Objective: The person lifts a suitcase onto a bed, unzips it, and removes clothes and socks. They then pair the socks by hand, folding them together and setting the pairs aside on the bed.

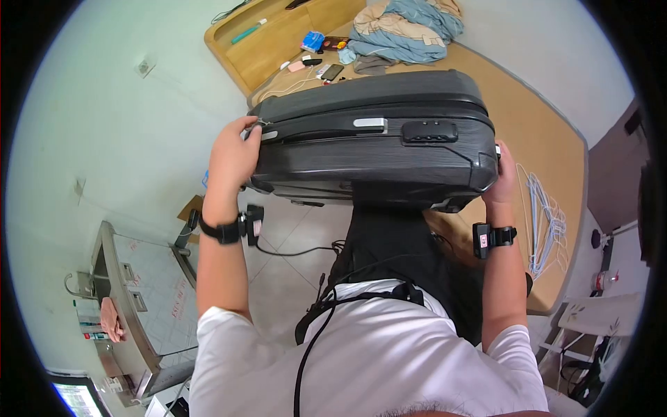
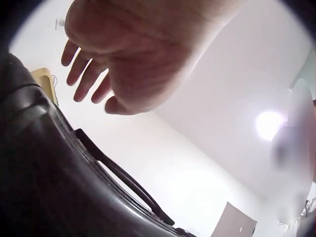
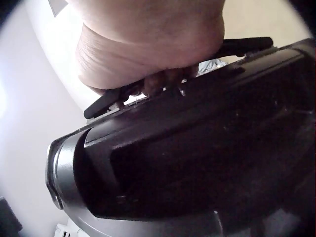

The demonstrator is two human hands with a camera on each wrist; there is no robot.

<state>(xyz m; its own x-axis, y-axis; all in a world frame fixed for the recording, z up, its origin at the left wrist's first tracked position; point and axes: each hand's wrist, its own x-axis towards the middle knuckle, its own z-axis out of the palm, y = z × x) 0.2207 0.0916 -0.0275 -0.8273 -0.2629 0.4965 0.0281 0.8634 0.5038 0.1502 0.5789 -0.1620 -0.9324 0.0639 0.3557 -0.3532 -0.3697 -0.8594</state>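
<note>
A dark grey hard-shell suitcase (image 1: 313, 163) is held in front of the body, with a long handle and a combination lock (image 1: 429, 132) on the side facing up. My left hand (image 1: 240, 153) is at its left end, thumb and forefinger beside the zip edge. In the left wrist view that hand (image 2: 133, 54) has its fingers extended and spread above the suitcase (image 2: 49, 168); whether it touches the shell is unclear. At the right end my right hand (image 1: 506, 174) grips a handle; the right wrist view shows this hand (image 3: 148, 39) curled round the black handle (image 3: 247, 46).
Behind the suitcase is a bed (image 1: 542, 132) with a crumpled blanket (image 1: 403, 31), a phone (image 1: 333, 71) and small items. Hangers (image 1: 545, 222) lie on its right part. A sink counter (image 1: 132, 278) stands at the left, a white chair (image 1: 601, 316) at the lower right. Cables hang before my body.
</note>
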